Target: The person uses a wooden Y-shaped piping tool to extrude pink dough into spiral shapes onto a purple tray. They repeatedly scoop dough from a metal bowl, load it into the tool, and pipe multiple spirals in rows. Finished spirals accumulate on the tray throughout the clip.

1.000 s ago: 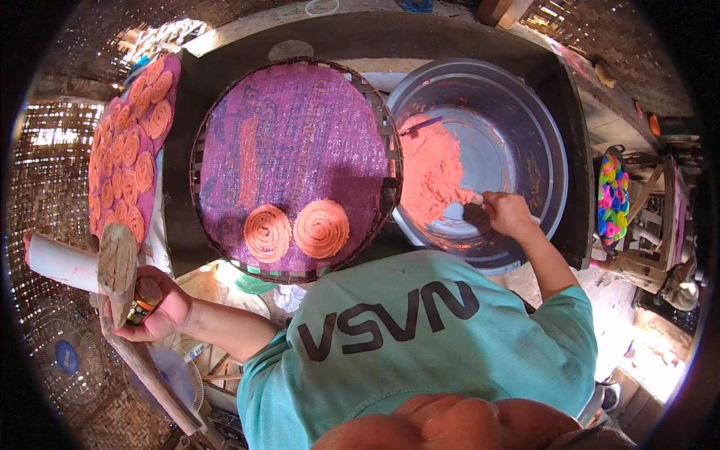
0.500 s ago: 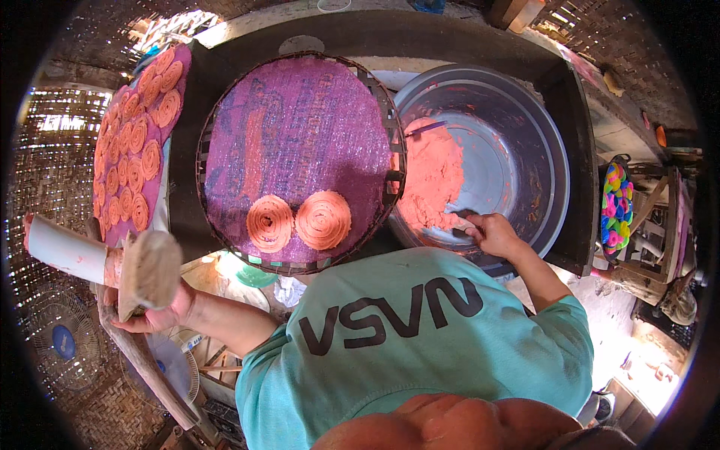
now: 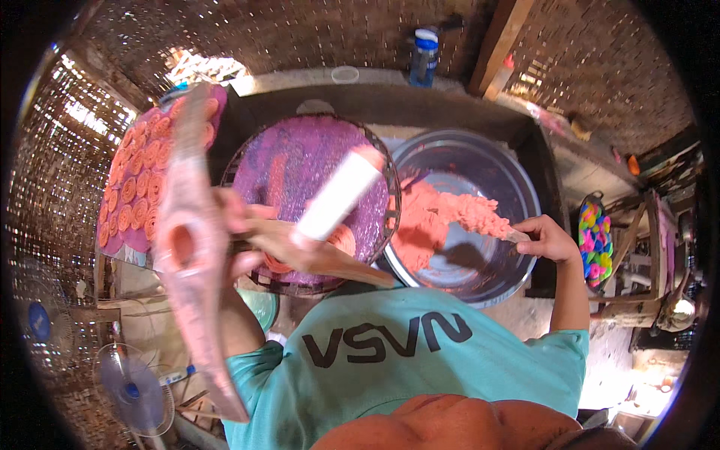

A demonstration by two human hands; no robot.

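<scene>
My left hand (image 3: 241,232) is closed round a two-part wooden press, somewhat blurred. One part is a long wooden bar (image 3: 199,315) with a round hole, smeared with pink-orange dough. The other is a wooden plunger (image 3: 341,196) with a white cylinder, lying across the view of the round tray (image 3: 262,161). That tray has a purple woven lining, and dough coils (image 3: 343,241) on it are partly hidden. My right hand (image 3: 551,238) grips a small flat scoop (image 3: 516,235) carrying a long lump of dough (image 3: 476,210) over the dark basin (image 3: 525,180). More dough (image 3: 416,236) fills the basin's left side.
At the left, a purple sheet (image 3: 217,112) bears several rows of dough coils (image 3: 139,184). Dark boards (image 3: 450,112) edge the work area. A blue bottle (image 3: 424,60) stands behind. Fans (image 3: 135,390) are at lower left; a colourful bundle (image 3: 595,244) hangs at right.
My left hand has moved right and up with the press, whose parts now stand apart. The right hand has lifted a load of dough on the scoop. The view has tilted up.
</scene>
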